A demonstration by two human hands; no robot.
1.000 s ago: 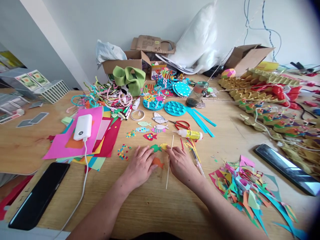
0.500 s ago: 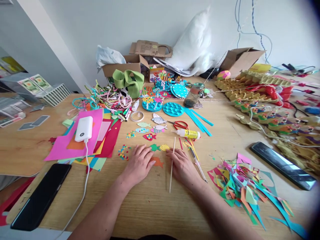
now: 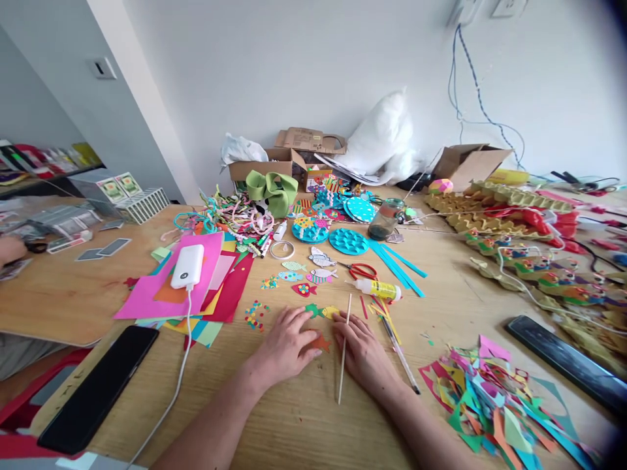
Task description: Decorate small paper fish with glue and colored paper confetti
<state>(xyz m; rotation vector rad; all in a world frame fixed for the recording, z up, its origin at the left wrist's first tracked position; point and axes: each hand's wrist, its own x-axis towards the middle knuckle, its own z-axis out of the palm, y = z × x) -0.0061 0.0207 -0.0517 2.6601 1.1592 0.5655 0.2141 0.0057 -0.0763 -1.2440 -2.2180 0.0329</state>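
Observation:
My left hand (image 3: 288, 344) rests on the wooden table with fingers stretched out, at the edge of a green paper fish (image 3: 312, 311) and partly over an orange paper fish (image 3: 322, 343). Beside the green one, nose to nose, lies a yellow paper fish (image 3: 330, 313), with fingertips of my right hand (image 3: 361, 346) at its right end. A thin white stick (image 3: 342, 372) crosses the fingers of my right hand, apparently held between them; the exact grip is partly hidden. Several decorated paper fish (image 3: 304, 290) lie just beyond, with coloured dots (image 3: 255, 316) to the left.
A glue bottle (image 3: 378, 289), red scissors (image 3: 362, 270) and a pen (image 3: 399, 352) lie near my right hand. Paper scraps (image 3: 494, 391) are heaped at right. Coloured sheets (image 3: 235, 300), a power bank (image 3: 188, 266) and a phone (image 3: 98, 385) lie left. Another person's hand (image 3: 12, 249) shows far left.
The camera view has tilted up and shifted left, so the scene sits lower and further right. Both hands stay by the fish; the stick keeps its place across my right hand.

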